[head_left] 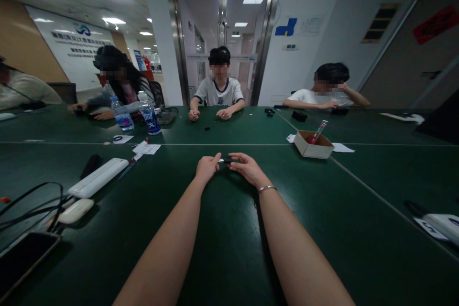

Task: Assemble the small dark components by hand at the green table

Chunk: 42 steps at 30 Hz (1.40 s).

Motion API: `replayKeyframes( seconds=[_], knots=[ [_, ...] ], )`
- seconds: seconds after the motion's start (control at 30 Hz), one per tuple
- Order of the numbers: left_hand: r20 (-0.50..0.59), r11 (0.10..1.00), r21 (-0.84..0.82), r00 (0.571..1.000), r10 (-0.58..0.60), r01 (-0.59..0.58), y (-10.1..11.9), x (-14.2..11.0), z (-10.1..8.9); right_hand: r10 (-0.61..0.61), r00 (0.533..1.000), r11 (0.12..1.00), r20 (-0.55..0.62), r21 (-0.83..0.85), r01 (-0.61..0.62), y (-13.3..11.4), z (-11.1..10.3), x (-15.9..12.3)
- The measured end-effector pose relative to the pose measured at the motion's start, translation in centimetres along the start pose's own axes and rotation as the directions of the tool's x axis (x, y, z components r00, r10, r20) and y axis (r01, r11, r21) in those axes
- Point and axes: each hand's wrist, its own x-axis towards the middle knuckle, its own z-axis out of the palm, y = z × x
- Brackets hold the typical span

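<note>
Between my two hands is a small black object with a shiny silver end (225, 160), held low over the dark green table (229, 229). It is too small to name for certain. My left hand (207, 169) is closed, with its thumb and fingers pinching the silver end. On the other side my right hand (246, 168) grips the black end between thumb and fingertips. A silver bracelet (267, 188) circles my right wrist.
To the left lie a phone (27, 263), a white oval case (76, 211), cables and a long white box (98, 177). Two bottles (149, 117) stand farther back. An open box (313, 146) sits to the right. Several people are seated around the table.
</note>
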Motion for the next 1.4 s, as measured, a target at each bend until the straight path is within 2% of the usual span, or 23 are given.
replayKeyframes(
  seconds=[0.23, 0.4, 0.5, 0.67, 0.8, 1.03, 1.27, 1.4],
  knots=[
    [0.052, 0.998, -0.040, 0.997, -0.052, 0.054, 0.4, 0.4, -0.3, -0.017, 1.000, 1.000, 0.008, -0.022, 0.017, 0.1, 0.0, 0.0],
    [0.081, 0.990, -0.021, 0.988, -0.135, 0.137, 1.3, 0.5, -0.3, -0.031, 0.999, 0.998, -0.026, -0.061, 0.029, 0.3, 0.0, 0.1],
    [0.083, 0.989, -0.010, 0.986, -0.146, 0.147, 1.4, 0.5, -0.3, -0.047, 0.998, 0.996, -0.036, -0.075, 0.044, 0.3, 0.0, 0.1],
    [0.074, 0.991, -0.097, 0.993, -0.088, 0.095, 0.4, 0.7, 0.0, -0.019, 0.999, 1.000, -0.028, -0.012, 0.019, 0.3, 0.2, 0.2],
    [0.106, 0.978, -0.205, 0.994, -0.008, 0.030, -0.2, 0.6, 0.2, 0.016, 0.998, 1.000, -0.058, 0.014, -0.015, 0.3, 0.4, 0.3],
    [0.106, 0.931, -0.340, 0.979, 0.177, -0.131, 0.5, -0.5, -0.3, 0.013, 0.996, 0.999, -0.086, 0.047, -0.009, 0.1, 0.4, 0.2],
    [0.143, 0.931, -0.348, 0.975, 0.170, -0.111, 0.4, -0.4, -0.5, 0.021, 0.996, 0.999, -0.084, 0.033, -0.018, 0.1, 0.4, 0.2],
    [0.169, 0.948, -0.314, 0.980, 0.104, -0.047, 0.0, 0.1, -0.4, 0.024, 0.999, 1.000, -0.025, -0.001, -0.024, -0.1, 0.4, 0.0]
  ],
)
